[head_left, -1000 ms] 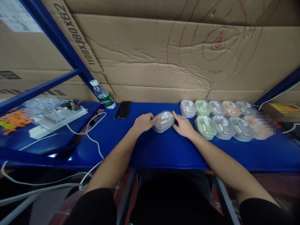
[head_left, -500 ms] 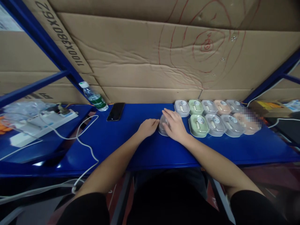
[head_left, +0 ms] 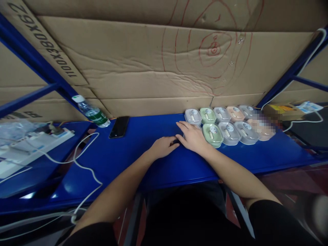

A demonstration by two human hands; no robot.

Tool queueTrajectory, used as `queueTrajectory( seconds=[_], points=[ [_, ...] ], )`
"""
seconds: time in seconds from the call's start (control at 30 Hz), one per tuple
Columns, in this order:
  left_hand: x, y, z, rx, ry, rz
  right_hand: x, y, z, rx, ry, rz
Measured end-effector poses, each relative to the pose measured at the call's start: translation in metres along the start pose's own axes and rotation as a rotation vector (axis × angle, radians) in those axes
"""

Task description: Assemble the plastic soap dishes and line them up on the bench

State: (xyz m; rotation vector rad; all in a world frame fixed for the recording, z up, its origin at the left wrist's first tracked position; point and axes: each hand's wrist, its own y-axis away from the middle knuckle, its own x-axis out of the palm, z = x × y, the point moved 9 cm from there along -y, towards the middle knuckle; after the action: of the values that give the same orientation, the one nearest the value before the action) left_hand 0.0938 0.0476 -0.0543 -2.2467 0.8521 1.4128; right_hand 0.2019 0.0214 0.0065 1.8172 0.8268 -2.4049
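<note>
My right hand (head_left: 192,136) lies spread, palm down, over a grey lidded food box (head_left: 199,126), hiding nearly all of it. That box sits at the left end of the front row, beside a green lidded box (head_left: 212,135). My left hand (head_left: 164,147) rests by its left side with fingers stretched toward it and the thumb apart; whether the fingertips touch the box is hidden. Further right in the front row are grey boxes (head_left: 230,132) and a partly blurred peach box (head_left: 268,134). Behind them runs a row with a grey box (head_left: 193,117), a green box (head_left: 207,115) and a peach box (head_left: 235,113).
A black phone (head_left: 119,127) and a water bottle (head_left: 92,112) lie at the left on the blue table (head_left: 176,171). A white cable (head_left: 88,168) trails near my left forearm, from beside a power strip (head_left: 38,150). Cardboard (head_left: 128,68) forms the back wall.
My hands have shifted the grey box rightward, up to the green box in the front row. My right hand has gone from the box's right side to its top. The view has turned right.
</note>
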Motion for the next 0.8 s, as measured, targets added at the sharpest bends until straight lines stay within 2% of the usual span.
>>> queueTrajectory(
  seconds=[0.1,0.3,0.63,0.8],
  points=[
    [-0.004,0.002,0.002,0.034,-0.033,-0.011,0.002,-0.001,-0.003,-0.057,0.032,0.042],
    [-0.011,0.004,0.020,-0.001,-0.094,-0.069,0.010,-0.001,-0.007,-0.183,0.010,0.141],
    [-0.008,0.006,0.015,0.057,-0.134,-0.040,0.014,-0.003,-0.015,-0.153,-0.094,0.190],
    [-0.011,0.006,0.013,0.123,-0.184,-0.118,0.012,-0.002,-0.016,-0.159,-0.100,0.181]
  ],
)
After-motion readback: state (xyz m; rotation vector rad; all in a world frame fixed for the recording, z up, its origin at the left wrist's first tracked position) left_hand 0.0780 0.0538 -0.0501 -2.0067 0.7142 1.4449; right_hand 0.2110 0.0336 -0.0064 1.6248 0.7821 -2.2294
